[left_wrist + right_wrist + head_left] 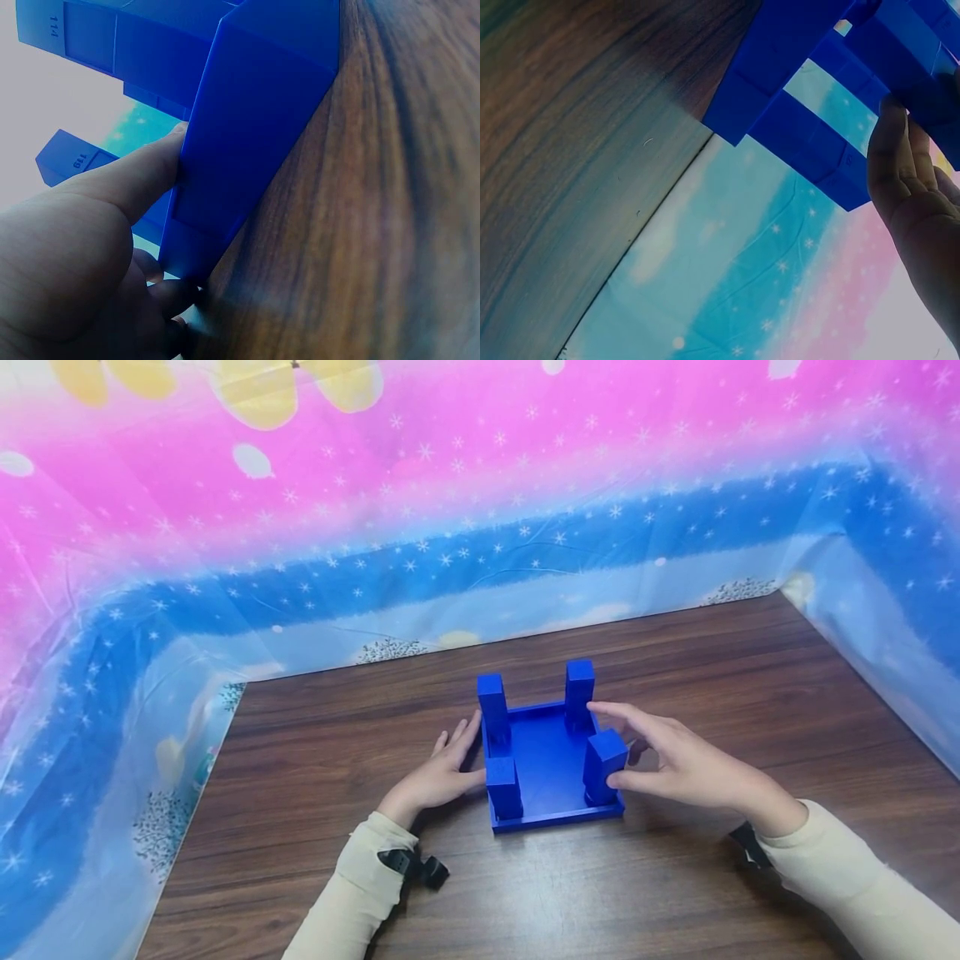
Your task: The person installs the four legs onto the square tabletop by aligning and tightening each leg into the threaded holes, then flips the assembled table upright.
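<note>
A shallow square blue tray [551, 768] lies on the table with a blue block standing upright at each corner. My left hand [437, 778] lies along its left side, fingers extended; the left wrist view shows the thumb touching the tray wall [240, 127]. At the near right corner, my right hand [678, 764] holds a blue block [603, 767], thumb on one side and curled fingers behind it. Its index finger reaches out beside the far right block [579, 693]. The left corners carry the far left block [492, 706] and near left block [503, 787]. Numbers mark some blocks in the left wrist view.
The dark wood-grain table [337, 735] spreads around the tray. A patterned pink and blue cloth [480, 543] rises behind the table and along both sides. A black wrist camera strap [401, 860] sits at the left sleeve.
</note>
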`<state>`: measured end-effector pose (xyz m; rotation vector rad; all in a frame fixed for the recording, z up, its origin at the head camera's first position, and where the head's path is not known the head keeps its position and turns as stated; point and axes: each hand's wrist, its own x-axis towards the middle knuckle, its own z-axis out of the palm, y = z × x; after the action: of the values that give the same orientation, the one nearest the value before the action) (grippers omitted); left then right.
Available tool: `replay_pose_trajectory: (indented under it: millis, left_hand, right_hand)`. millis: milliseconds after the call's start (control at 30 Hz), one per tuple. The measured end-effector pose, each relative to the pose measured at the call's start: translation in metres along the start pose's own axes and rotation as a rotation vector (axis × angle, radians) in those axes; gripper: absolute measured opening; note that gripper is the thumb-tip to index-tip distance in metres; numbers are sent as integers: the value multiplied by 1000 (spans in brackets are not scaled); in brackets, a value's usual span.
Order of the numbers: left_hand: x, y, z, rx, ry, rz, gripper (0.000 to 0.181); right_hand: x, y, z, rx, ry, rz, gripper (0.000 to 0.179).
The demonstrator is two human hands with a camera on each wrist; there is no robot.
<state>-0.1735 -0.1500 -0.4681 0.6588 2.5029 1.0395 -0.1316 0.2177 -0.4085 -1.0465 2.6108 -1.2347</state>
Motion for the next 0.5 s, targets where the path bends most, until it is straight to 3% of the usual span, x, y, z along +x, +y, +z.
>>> replay_pose_trajectory:
  millis: [500]
  left_hand:
    - [1, -1, 0, 2, -8, -9, 101]
  right_hand:
    - [1, 1, 7, -33, 13, -24, 82]
